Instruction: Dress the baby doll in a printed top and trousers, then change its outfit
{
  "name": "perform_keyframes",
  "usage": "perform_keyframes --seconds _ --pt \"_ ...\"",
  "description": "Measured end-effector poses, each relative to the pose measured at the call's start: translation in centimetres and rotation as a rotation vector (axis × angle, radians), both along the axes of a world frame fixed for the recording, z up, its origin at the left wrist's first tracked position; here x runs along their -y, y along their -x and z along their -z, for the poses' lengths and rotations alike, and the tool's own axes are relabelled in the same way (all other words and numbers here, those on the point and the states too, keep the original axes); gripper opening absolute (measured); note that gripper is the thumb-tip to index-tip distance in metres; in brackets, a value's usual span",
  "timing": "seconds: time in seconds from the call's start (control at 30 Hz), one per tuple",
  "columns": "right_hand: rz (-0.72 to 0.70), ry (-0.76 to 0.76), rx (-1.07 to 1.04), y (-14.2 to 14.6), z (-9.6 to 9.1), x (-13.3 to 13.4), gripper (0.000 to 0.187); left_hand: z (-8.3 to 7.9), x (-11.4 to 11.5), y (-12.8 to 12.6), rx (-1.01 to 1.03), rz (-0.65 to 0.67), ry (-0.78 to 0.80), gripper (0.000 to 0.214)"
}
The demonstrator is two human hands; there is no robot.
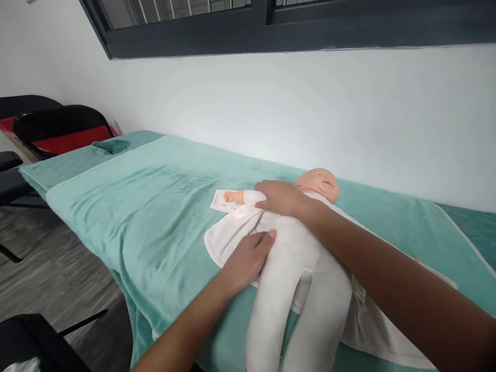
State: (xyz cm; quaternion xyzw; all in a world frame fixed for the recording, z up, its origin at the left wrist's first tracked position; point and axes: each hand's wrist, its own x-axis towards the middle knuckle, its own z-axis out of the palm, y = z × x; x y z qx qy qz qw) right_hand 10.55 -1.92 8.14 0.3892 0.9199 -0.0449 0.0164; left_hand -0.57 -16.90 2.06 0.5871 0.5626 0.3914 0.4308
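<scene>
A baby doll (289,253) lies on its back, its white cloth body and legs toward me and its head (318,183) farther off. Under it a white baby garment (228,235) is spread open to both sides. One doll arm points left, its small hand (233,197) over a white sleeve end (219,200). My right hand (279,197) reaches across the torso and closes round the doll's upper arm. At the doll's hip is my left hand (248,261), with its thumb on the white body. Its other fingers are partly hidden at the doll's side.
A teal towel-like cover (155,206) drapes over the table and hangs down its front. White wall (271,103) and a dark window frame (194,39) stand behind. Black folding chairs (64,124) with red are at the left; another dark chair (34,341) is at lower left.
</scene>
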Motion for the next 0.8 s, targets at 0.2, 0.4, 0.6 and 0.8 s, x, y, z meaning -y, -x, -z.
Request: perform_keyframes --seconds 0.2,0.4,0.6,0.8 --pt "0.027 -0.06 -0.162 -3.0 -1.4 1.6 0.03 1.4 -7.9 2.9 -0.714 -0.289 -0.341 0.018" --pt "-0.082 0.011 -0.1 -3.2 -0.3 1.8 0.022 4.1 -10.8 5.2 -0.431 -0.315 -0.336 0.005" --pt "0.021 -0.002 -0.076 -2.5 0.2 1.8 0.05 3.9 -10.3 6.6 0.26 -0.458 -0.261 0.022" --pt "0.073 0.022 -0.028 -2.1 0.3 1.7 0.051 2.7 -9.5 6.0 0.737 -0.468 -0.197 0.035"
